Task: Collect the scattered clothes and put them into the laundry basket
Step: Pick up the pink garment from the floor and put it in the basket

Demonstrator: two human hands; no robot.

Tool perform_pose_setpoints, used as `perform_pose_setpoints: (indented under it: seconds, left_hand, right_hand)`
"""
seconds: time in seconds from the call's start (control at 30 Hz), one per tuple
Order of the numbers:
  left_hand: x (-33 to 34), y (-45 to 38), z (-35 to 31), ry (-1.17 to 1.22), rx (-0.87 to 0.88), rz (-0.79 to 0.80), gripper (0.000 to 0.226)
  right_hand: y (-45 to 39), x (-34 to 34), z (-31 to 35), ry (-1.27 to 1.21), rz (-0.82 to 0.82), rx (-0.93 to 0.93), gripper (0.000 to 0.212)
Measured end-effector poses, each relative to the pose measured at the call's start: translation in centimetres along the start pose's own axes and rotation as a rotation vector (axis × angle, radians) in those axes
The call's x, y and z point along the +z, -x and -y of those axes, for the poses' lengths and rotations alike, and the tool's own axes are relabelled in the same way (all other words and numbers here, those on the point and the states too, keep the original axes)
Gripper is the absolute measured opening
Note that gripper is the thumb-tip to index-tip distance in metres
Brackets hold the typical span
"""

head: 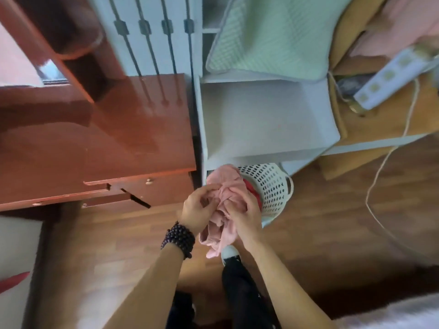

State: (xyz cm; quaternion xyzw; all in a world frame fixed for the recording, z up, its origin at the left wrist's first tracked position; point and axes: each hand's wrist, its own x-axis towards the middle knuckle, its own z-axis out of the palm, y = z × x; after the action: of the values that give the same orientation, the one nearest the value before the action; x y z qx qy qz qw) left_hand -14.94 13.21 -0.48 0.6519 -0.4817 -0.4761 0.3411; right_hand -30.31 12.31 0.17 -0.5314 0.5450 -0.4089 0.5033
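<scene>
Though partly hidden by both hands' grip, pink garment (228, 200) over basket (273, 184).

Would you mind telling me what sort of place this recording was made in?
Most likely a bedroom at home: a green pillow lies on a white shelf unit, a glossy wooden dresser stands on wood flooring, and a white laundry basket holds clothes.

Soft daylight; glare on glossy red cabinet top (142, 110); edges motion-blurred, wide-angle bending; dark shadow lower right of frame.
</scene>
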Motion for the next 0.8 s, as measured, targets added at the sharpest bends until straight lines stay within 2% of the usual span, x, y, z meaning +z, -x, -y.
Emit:
perform_pose_setpoints:
  seconds: [0.1, 0.2, 0.4, 0.5, 0.6, 0.73, 0.8]
  left_hand:
    - [6.6, -2.7, -1.5, 0.01, -0.047, 0.101, 0.033]
    - [11.3, -5.4, -2.5, -0.053, -0.053, 0.119, 0.031]
    - [17.2, -11.2, -3.6, -0.245, -0.069, 0.056, 0.034]
    - [18.1, -12.9, -3.7, -0.313, -0.083, 0.053, 0.033]
    - [17.6, -13.3, -3.7, -0.358, -0.078, 0.066, 0.034]
    - [15.2, -12.9, -4.4, -0.326, -0.094, 0.002, 0.038]
    - [13.1, -12.3, -4.8, -0.31, -0.094, -0.034, 0.039]
  right_hand:
    - [-1.6, -6.2, -2.5, -0.072, -0.07, 0.14, 0.041]
    - [-3.1, -10.4, -4.0, -0.097, -0.133, 0.274, 0.048]
    - [-8.3, -15.9, -7.8, 0.061, -0.126, 0.307, 0.032]
    - [-10.1, -17.6, -8.2, 0.061, -0.081, 0.274, 0.03]
    - [-10.3, -18.5, -6.0, -0.022, -0.073, 0.304, 0.04]
    - [-10.3, -17.6, -4.5, 0.016, 0.001, 0.381, 0.039]
    - [-10.9, -16.1, -3.3, 0.072, 0.044, 0.345, 0.046]
